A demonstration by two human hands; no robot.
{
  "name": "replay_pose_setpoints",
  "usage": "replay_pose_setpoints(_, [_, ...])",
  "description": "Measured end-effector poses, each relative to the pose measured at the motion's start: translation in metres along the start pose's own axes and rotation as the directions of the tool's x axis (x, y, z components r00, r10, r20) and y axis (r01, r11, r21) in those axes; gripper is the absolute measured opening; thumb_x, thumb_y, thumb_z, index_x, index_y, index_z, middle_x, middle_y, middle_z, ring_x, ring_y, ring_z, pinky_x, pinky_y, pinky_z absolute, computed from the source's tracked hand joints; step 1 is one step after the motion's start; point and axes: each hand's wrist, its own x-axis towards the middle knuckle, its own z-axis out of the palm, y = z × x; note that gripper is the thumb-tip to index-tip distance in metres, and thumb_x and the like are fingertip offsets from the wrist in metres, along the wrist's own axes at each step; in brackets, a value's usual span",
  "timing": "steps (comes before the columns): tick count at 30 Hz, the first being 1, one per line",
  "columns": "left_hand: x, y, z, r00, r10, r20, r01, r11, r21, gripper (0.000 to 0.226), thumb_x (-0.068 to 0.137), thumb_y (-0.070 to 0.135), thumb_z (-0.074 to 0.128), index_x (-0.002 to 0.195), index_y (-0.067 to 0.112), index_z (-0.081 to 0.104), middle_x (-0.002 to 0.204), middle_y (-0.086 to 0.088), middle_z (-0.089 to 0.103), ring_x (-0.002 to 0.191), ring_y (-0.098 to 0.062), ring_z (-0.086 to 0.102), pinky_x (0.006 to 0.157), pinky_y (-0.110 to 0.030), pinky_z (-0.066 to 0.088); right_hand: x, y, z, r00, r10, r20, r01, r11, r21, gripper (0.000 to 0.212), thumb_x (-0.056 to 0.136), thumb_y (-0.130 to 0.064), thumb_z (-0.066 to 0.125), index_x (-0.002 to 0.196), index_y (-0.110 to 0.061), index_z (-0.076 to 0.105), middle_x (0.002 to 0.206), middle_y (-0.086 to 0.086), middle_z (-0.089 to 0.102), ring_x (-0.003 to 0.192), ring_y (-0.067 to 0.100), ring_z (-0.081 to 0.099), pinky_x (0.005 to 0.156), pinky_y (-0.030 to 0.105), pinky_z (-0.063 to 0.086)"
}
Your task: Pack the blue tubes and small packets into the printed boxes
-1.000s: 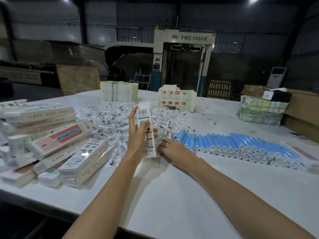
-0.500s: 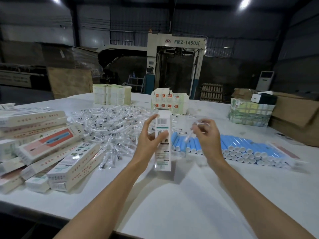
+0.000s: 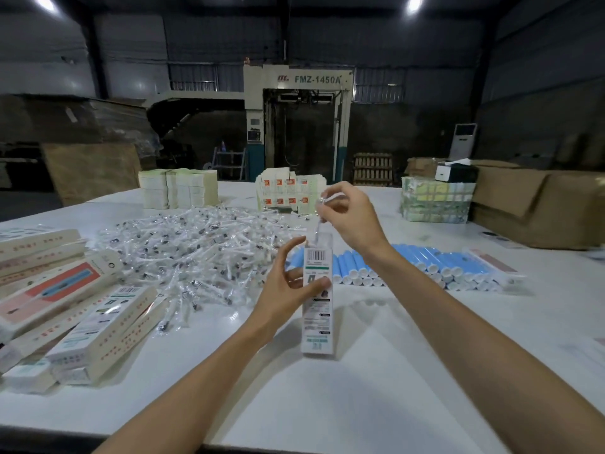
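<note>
Printed box (image 3: 317, 290) upright in left hand (image 3: 288, 286), right hand (image 3: 350, 217) above.

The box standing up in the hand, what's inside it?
A clear small packet, pinched by the right hand, dips into the open top of the printed box. Its walls hide anything deeper.

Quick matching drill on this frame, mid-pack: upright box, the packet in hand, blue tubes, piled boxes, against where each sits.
1 upright printed box; 2 single packet; 3 blue tubes; 4 piled boxes
A in a row, right side; B pinched by the right hand above the box top; C heaped at the left; D gripped by the left hand
Pairs: 1-D; 2-B; 3-A; 4-C
</note>
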Motion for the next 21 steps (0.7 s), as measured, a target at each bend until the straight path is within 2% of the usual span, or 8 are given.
replay_pose_setpoints(2, [0.001, -0.002, -0.001, 1.0, -0.015, -0.004, 0.015, 1.0, -0.005, 0.086, 0.086, 0.029, 0.093, 0.148, 0.055, 0.04, 0.117, -0.003, 0.082, 0.106, -0.024, 0.08, 0.08, -0.028, 0.064, -0.001, 0.004, 0.005, 0.997, 0.041, 0.061, -0.036, 0.996, -0.083, 0.013, 0.095, -0.019, 0.076, 0.101, -0.021, 0.064, 0.089, -0.001, 0.075, 0.081, 0.01, 0.073, 0.069, 0.024, 0.061])
replay_pose_setpoints(5, [0.003, -0.004, -0.002, 1.0, -0.018, -0.016, 0.018, 1.0, 0.015, 0.087, 0.083, 0.034, 0.095, 0.147, 0.057, 0.039, 0.117, -0.002, 0.082, 0.107, -0.022, 0.079, 0.08, -0.027, 0.064, -0.004, 0.012, 0.008, 0.985, 0.135, 0.11, -0.119, 0.984, -0.135, 0.014, 0.093, -0.02, 0.076, 0.098, -0.018, 0.063, 0.085, 0.0, 0.077, 0.081, 0.015, 0.075, 0.073, 0.033, 0.061])
replay_pose_setpoints(8, [0.004, -0.005, -0.004, 1.0, -0.019, -0.018, 0.019, 1.0, 0.016, 0.088, 0.081, 0.039, 0.095, 0.147, 0.057, 0.04, 0.118, -0.002, 0.081, 0.108, -0.023, 0.079, 0.082, -0.029, 0.064, -0.006, 0.016, 0.004, 0.978, 0.186, 0.091, -0.169, 0.971, -0.166, 0.014, 0.092, -0.015, 0.074, 0.095, -0.017, 0.061, 0.084, 0.003, 0.077, 0.077, 0.012, 0.074, 0.066, 0.032, 0.054])
replay_pose_setpoints(12, [0.004, -0.006, -0.005, 1.0, -0.015, -0.019, 0.015, 0.999, 0.034, 0.086, 0.082, 0.038, 0.095, 0.146, 0.056, 0.041, 0.118, -0.001, 0.081, 0.107, -0.022, 0.079, 0.08, -0.028, 0.064, -0.004, 0.017, -0.012, 0.981, 0.189, 0.03, -0.181, 0.966, -0.183, 0.01, 0.09, -0.012, 0.075, 0.095, -0.014, 0.066, 0.082, 0.009, 0.076, 0.081, 0.02, 0.073, 0.065, 0.029, 0.049])
replay_pose_setpoints(16, [0.004, -0.007, -0.001, 1.0, -0.006, 0.019, 0.006, 0.999, 0.047, 0.084, 0.086, 0.034, 0.093, 0.148, 0.054, 0.039, 0.117, -0.001, 0.082, 0.107, -0.021, 0.079, 0.08, -0.026, 0.063, -0.008, 0.016, -0.017, 0.939, 0.18, 0.293, -0.132, 0.975, -0.176, 0.011, 0.09, -0.011, 0.076, 0.097, -0.011, 0.069, 0.084, 0.007, 0.078, 0.082, 0.019, 0.075, 0.076, 0.035, 0.057])
replay_pose_setpoints(18, [0.003, -0.007, 0.0, 1.0, -0.009, 0.021, 0.008, 0.999, 0.054, 0.083, 0.086, 0.036, 0.092, 0.147, 0.055, 0.04, 0.117, -0.001, 0.082, 0.107, -0.022, 0.079, 0.082, -0.027, 0.064, -0.011, 0.018, -0.016, 0.925, 0.175, 0.337, -0.112, 0.973, -0.2, 0.009, 0.092, -0.015, 0.076, 0.097, -0.012, 0.07, 0.086, 0.004, 0.078, 0.085, 0.018, 0.075, 0.085, 0.038, 0.059])
replay_pose_setpoints(21, [0.002, -0.007, 0.001, 1.0, -0.013, 0.018, 0.013, 0.999, 0.049, 0.079, 0.089, 0.033, 0.09, 0.145, 0.055, 0.041, 0.115, -0.003, 0.082, 0.105, -0.023, 0.08, 0.08, -0.028, 0.064, -0.018, 0.022, -0.013, 0.907, 0.185, 0.378, -0.08, 0.958, -0.276, 0.013, 0.098, -0.025, 0.069, 0.091, -0.016, 0.073, 0.086, -0.002, 0.073, 0.086, 0.015, 0.069, 0.087, 0.041, 0.056])
